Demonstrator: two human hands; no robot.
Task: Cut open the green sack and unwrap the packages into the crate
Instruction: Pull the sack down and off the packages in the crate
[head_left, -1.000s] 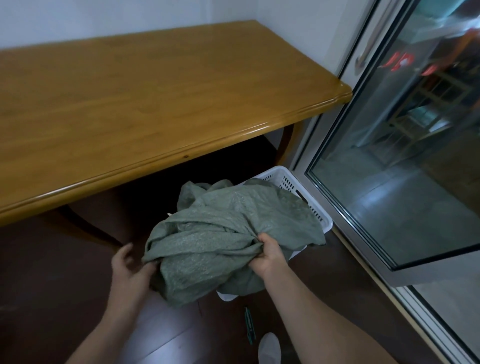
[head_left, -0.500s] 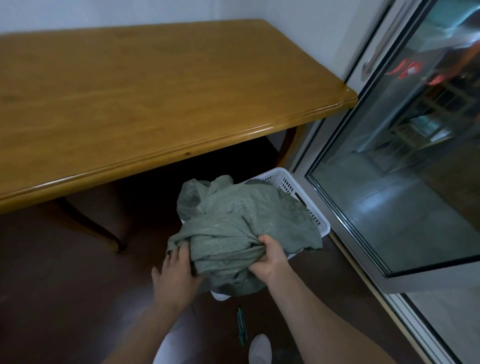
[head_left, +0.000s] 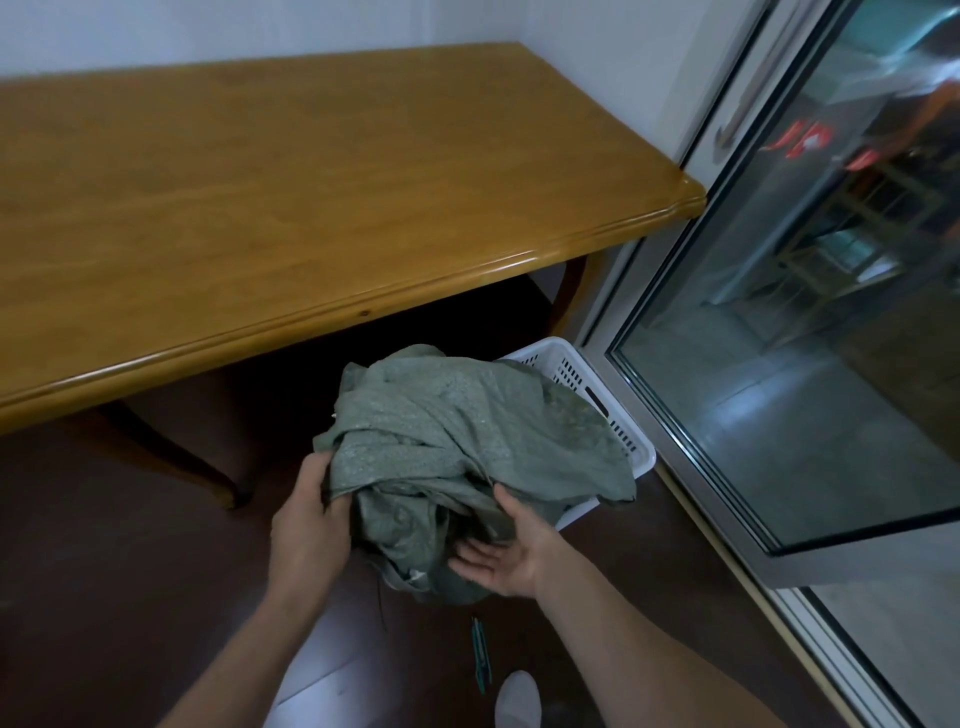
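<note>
that green sack (head_left: 467, 452) looks floppy and light; left hand (head_left: 311, 525) bunches its edge, right hand (head_left: 501, 556) spread flat underneath, over the crate (head_left: 576, 369)

The green sack (head_left: 467, 457) lies bunched over the white crate (head_left: 597, 395), hiding all but its far corner and right wall, so whatever sits inside cannot be seen. The fingertips of the left hand (head_left: 311, 525) are buried in a fold of the sack. The table (head_left: 291, 208) runs off the left edge. A small green tool (head_left: 480, 656) on the floor is too small to identify
</note>
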